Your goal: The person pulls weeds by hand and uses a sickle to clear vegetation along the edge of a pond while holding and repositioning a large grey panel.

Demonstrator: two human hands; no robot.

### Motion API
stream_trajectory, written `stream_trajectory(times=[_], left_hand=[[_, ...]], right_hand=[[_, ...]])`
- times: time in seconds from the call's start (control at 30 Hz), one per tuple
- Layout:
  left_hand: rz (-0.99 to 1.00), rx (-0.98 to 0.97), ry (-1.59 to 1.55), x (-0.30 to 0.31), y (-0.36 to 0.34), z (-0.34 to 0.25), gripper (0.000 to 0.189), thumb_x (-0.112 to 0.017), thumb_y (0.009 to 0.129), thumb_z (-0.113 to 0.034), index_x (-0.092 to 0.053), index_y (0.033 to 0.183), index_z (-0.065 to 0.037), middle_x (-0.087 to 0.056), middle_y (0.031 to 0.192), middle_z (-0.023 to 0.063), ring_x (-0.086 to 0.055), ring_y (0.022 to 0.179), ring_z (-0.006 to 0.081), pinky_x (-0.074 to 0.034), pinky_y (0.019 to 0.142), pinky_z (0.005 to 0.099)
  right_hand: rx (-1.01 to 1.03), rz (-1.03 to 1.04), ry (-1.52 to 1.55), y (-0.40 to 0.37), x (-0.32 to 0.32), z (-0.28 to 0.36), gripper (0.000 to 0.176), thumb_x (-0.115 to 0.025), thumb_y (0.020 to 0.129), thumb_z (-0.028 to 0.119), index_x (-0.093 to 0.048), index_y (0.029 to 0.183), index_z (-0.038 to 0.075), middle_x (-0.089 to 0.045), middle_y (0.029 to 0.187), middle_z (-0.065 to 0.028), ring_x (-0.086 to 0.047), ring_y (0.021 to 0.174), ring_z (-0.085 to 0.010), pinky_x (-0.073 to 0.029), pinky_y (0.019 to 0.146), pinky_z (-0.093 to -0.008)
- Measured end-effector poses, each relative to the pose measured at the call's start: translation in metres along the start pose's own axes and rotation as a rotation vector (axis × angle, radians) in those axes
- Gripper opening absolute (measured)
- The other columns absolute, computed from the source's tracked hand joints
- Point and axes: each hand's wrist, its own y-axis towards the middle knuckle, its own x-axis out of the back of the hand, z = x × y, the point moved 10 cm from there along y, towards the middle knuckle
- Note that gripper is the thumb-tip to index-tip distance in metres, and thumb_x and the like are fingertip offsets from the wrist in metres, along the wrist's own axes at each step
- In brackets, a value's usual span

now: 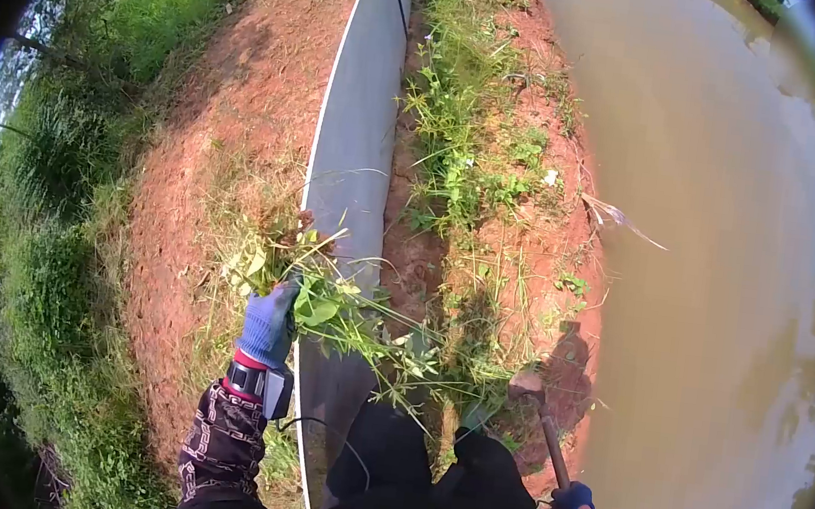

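Note:
A blue knitted glove covers my left hand [269, 325], which is closed around a bunch of pulled weeds [321, 305] with reddish soil clinging to the roots. The weeds hang over the grey sheet barrier and trail to the right, above my dark-clad knees. Low on the right, my right hand [573, 500], gloved in blue too, grips the wooden handle of a hoe [554, 448]. The hoe's soil-coloured head [526, 384] is down at the red bank among the weeds. Its blade edge is hard to make out.
A grey sheet barrier [355, 138] runs lengthwise along the bank. Right of it grow weeds [451, 139] on red soil, ending at brown water [721, 240]. Left lie a red dirt path [216, 122] and dense green bushes [42, 283]. A thin dark cord [342, 435] loops near my left wrist.

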Motion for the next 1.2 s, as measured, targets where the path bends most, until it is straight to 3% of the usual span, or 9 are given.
stream_trajectory(times=[0.17, 0.23, 0.3, 0.37, 0.43, 0.53, 0.73, 0.8, 1.2], left_hand=[[-0.631, 0.307, 0.378, 0.205, -0.144, 0.126, 0.038, -0.058, 0.089, -0.016, -0.055, 0.125, -0.005, -0.063, 0.114, 0.0113, -0.061, 0.106, 0.0311, -0.050, 0.088, 0.0373], [-1.091, 0.585, -0.907, 0.224, -0.220, 0.193, 0.045, -0.060, 0.093, -0.029, -0.053, 0.133, -0.008, -0.060, 0.127, 0.0069, -0.059, 0.111, 0.0262, -0.049, 0.090, 0.0362], [-1.368, 0.676, -1.138, 0.216, -0.276, 0.209, 0.056, -0.056, 0.097, -0.039, -0.045, 0.143, -0.009, -0.054, 0.139, 0.0033, -0.058, 0.114, 0.0222, -0.049, 0.090, 0.0348], [-1.048, 0.922, -0.869, 0.162, -0.392, 0.345, 0.066, -0.065, 0.090, -0.049, -0.053, 0.137, -0.003, -0.062, 0.126, 0.0051, -0.062, 0.099, 0.0192, -0.050, 0.081, 0.0345], [-0.989, 1.661, -0.529, 0.114, -0.450, 0.257, 0.068, -0.075, 0.080, -0.054, -0.067, 0.117, 0.003, -0.068, 0.099, 0.0077, -0.060, 0.080, 0.0201, -0.049, 0.072, 0.0371], [-0.916, 1.616, -0.661, 0.014, -0.466, 0.257, 0.064, -0.078, 0.076, -0.057, -0.069, 0.091, 0.005, -0.065, 0.084, 0.0132, -0.056, 0.070, 0.0237, -0.049, 0.066, 0.0390], [-0.390, 1.130, -0.114, -0.036, -0.269, 0.166, 0.073, -0.073, 0.082, -0.047, -0.056, 0.126, 0.009, -0.061, 0.122, 0.0291, -0.058, 0.117, 0.0404, -0.044, 0.102, 0.0441], [-0.339, 0.971, -0.044, -0.030, -0.200, 0.138, 0.072, -0.072, 0.082, -0.049, -0.056, 0.128, 0.005, -0.059, 0.126, 0.0285, -0.055, 0.120, 0.0407, -0.043, 0.103, 0.0444], [-0.203, 0.671, 0.068, -0.043, 0.020, 0.100, 0.064, -0.076, 0.078, -0.041, -0.059, 0.124, -0.001, -0.062, 0.121, 0.0240, -0.060, 0.113, 0.0378, -0.048, 0.095, 0.0433]], right_hand=[[0.185, -0.085, -0.151, -0.099, 0.045, 0.052, 0.029, -0.071, 0.079, 0.018, -0.066, 0.091, -0.009, -0.069, 0.072, -0.0175, -0.072, 0.063, -0.0253, -0.060, 0.055, -0.0385], [0.148, -0.092, -0.293, -0.104, 0.053, 0.044, 0.029, -0.071, 0.079, 0.019, -0.067, 0.089, -0.008, -0.070, 0.075, -0.0189, -0.071, 0.062, -0.0265, -0.060, 0.057, -0.0365], [0.161, -0.139, -0.487, -0.063, 0.056, 0.008, 0.035, -0.073, 0.080, 0.034, -0.071, 0.092, 0.001, -0.071, 0.082, -0.0158, -0.072, 0.069, -0.0285, -0.059, 0.065, -0.0379], [0.401, -0.074, -0.838, -0.037, 0.039, 0.000, 0.042, -0.071, 0.078, 0.052, -0.074, 0.096, 0.014, -0.072, 0.086, -0.0111, -0.071, 0.079, -0.0300, -0.057, 0.072, -0.0410], [0.436, -0.041, -1.111, -0.032, 0.032, 0.004, 0.044, -0.068, 0.077, 0.059, -0.074, 0.097, 0.020, -0.072, 0.088, -0.0077, -0.071, 0.086, -0.0304, -0.055, 0.077, -0.0434], [0.418, -0.124, -1.105, -0.035, 0.043, 0.010, 0.042, -0.067, 0.078, 0.057, -0.074, 0.098, 0.020, -0.072, 0.089, -0.0087, -0.071, 0.087, -0.0291, -0.056, 0.076, -0.0410], [0.185, -0.241, -0.554, -0.035, 0.076, 0.012, 0.045, -0.050, 0.090, 0.047, -0.074, 0.098, 0.011, -0.072, 0.098, -0.0179, -0.068, 0.096, -0.0359, -0.054, 0.082, -0.0447], [0.227, -0.268, -0.501, -0.030, 0.078, 0.023, 0.046, -0.079, 0.072, 0.039, -0.072, 0.091, -0.002, -0.072, 0.083, -0.0188, -0.072, 0.082, -0.0298, -0.056, 0.070, -0.0416], [0.192, -0.125, -0.221, -0.147, 0.066, 0.075, 0.038, -0.065, 0.087, 0.040, -0.072, 0.086, 0.003, -0.072, 0.079, -0.0153, -0.072, 0.074, -0.0244, -0.057, 0.069, -0.0414]])
